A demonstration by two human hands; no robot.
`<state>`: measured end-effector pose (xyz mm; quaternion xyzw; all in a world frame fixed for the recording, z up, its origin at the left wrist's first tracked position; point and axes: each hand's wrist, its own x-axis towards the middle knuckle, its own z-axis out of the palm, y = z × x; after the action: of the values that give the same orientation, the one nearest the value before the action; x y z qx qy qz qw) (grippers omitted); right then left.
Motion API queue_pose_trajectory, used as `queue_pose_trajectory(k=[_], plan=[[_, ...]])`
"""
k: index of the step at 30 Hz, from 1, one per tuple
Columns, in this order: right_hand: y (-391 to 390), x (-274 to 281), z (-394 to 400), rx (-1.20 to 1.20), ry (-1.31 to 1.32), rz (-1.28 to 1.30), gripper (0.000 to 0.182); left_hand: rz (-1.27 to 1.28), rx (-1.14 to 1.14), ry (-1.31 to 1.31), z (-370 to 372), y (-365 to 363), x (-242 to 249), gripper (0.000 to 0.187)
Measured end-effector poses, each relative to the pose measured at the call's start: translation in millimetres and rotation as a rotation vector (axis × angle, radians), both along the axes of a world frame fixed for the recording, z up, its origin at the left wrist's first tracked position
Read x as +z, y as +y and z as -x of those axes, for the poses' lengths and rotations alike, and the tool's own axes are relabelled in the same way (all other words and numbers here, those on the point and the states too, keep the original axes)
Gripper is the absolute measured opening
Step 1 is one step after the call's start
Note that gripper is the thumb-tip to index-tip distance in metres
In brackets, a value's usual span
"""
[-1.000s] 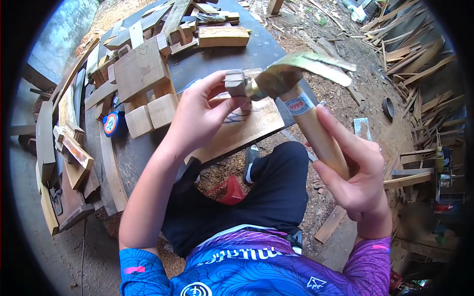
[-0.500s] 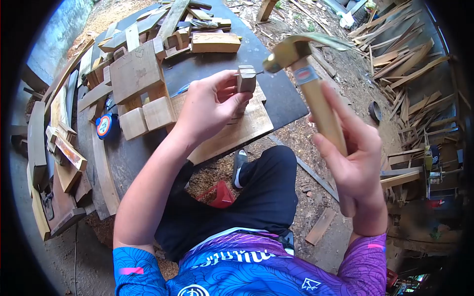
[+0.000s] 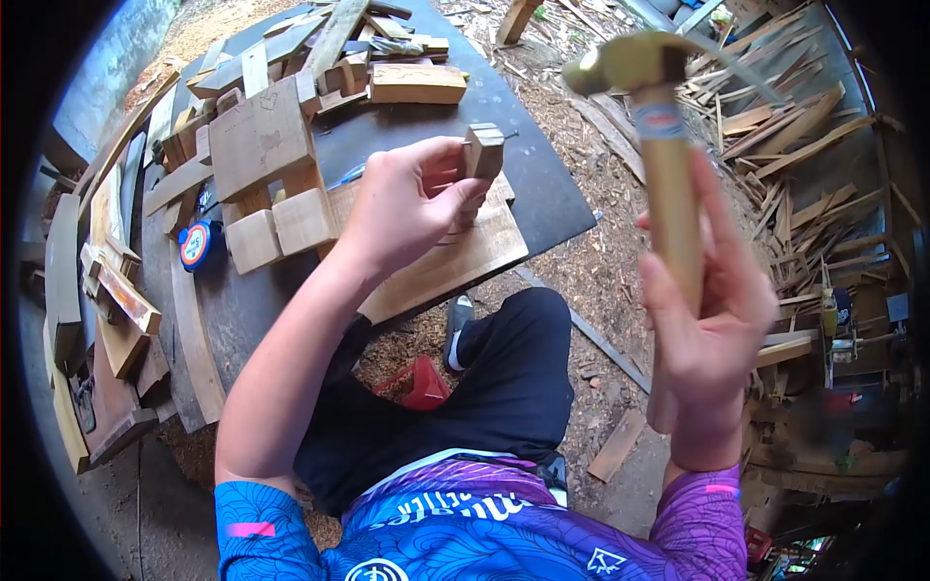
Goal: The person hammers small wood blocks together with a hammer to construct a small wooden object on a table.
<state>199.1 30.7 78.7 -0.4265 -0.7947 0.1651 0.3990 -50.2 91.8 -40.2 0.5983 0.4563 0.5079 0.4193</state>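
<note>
My left hand (image 3: 418, 198) is closed around a small wooden block (image 3: 484, 153), held upright above a flat wooden board (image 3: 465, 254) on the dark table. From the block's right side a nail (image 3: 511, 135) sticks out sideways. My right hand (image 3: 712, 310) grips the wooden handle of a claw hammer (image 3: 670, 194). Its brass-coloured head is raised to the right of the block, well apart from the nail. The lower part of the block is hidden behind my left fingers.
Wood offcuts and blocks (image 3: 262, 136) are piled on the table's left and far side. A blue tape measure (image 3: 199, 245) lies beside them. Scrap strips (image 3: 775, 126) lean at the right. Below the table sits a red object (image 3: 424, 384) among wood shavings.
The hammer and my right hand have swung up and to the right, away from the nail. My left hand still holds the block in nearly the same place.
</note>
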Motion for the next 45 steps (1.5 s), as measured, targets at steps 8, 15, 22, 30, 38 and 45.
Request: queue_pose_trajectory(k=[8, 15, 22, 30, 38, 45], plan=[[-0.6, -24.8, -3.5, 0.115, -0.158, 0.134, 0.070, -0.069, 0.041, 0.172, -3.8, -1.8, -7.9, 0.029], [-4.5, -30.8, -3.6, 0.086, -0.038, 0.113, 0.071, 0.253, -0.140, -0.187, -8.9, 16.5, -23.1, 0.019], [6.3, -42.7, -2.9, 0.154, -0.093, 0.023, 0.071, 0.046, -0.099, -0.133, -32.4, 26.0, -24.5, 0.025], [5.8, -29.1, -7.1, 0.136, -0.118, -0.085, 0.071, 0.055, -0.150, -0.035, -27.3, 30.9, -29.5, 0.029], [0.1, -37.0, -7.5, 0.094, -0.294, -0.189, 0.073, -0.077, -0.054, 0.024, -27.7, 28.1, -36.8, 0.026], [-18.3, -16.2, 5.0, -0.070, 0.041, 0.019, 0.073, -0.056, -0.089, 0.022, -27.6, 28.6, -34.8, 0.026]])
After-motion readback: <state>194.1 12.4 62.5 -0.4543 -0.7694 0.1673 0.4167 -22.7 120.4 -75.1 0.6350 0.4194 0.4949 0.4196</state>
